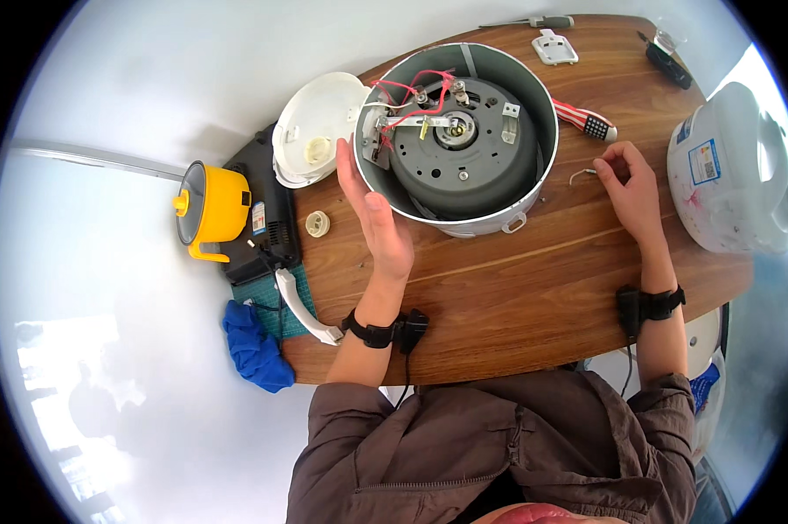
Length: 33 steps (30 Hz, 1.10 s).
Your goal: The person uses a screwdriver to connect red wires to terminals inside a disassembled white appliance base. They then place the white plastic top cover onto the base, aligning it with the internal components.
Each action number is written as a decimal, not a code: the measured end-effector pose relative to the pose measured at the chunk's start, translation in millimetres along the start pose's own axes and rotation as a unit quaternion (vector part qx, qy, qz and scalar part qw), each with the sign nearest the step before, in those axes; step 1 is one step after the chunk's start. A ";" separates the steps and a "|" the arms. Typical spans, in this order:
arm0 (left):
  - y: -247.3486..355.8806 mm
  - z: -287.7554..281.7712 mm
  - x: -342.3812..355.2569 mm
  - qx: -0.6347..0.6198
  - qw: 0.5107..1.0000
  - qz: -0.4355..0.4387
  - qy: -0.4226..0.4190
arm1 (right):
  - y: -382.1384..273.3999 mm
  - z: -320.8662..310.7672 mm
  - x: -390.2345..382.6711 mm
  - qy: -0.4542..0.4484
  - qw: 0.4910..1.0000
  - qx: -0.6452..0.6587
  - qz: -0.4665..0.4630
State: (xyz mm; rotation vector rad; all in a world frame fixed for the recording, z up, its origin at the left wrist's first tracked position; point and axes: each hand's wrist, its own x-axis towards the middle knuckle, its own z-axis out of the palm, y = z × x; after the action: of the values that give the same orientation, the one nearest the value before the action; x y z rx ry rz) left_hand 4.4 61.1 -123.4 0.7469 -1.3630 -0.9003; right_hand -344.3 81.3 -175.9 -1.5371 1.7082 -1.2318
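Note:
An upturned rice cooker body sits on the table with its underside uncovered. Inside it are a round grey metal housing, red wires and small metal brackets. My left hand is open, its fingers stretched flat along the cooker's left wall and seemingly touching it. To the right of the cooker, my right hand pinches a short, thin wire piece with a bent end, just above the tabletop. The fingertips partly cover that piece.
At left are a white round cover, a cream round part, a white handle, a blue cloth, and a yellow pot on a black appliance. A screwdriver, red-striped tool and white plastic container lie far and right.

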 end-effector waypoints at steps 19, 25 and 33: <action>-6.3 8.6 -0.2 0.046 0.999 0.000 0.022 | -11.0 -4.9 1.1 -0.094 0.989 -0.089 -0.071; -10.4 7.2 -0.2 0.011 0.999 -0.012 0.041 | -8.4 -4.2 2.9 -0.094 0.989 -0.088 -0.075; 2.3 17.3 2.0 -0.020 0.999 -0.021 0.038 | -9.7 -3.5 1.4 -0.093 0.989 -0.096 -0.070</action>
State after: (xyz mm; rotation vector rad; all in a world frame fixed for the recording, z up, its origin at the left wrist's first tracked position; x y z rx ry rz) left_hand -12.6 61.5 -119.0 0.7745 -1.2621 -0.9214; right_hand -342.9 81.5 -165.5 -1.8519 1.6586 -0.9762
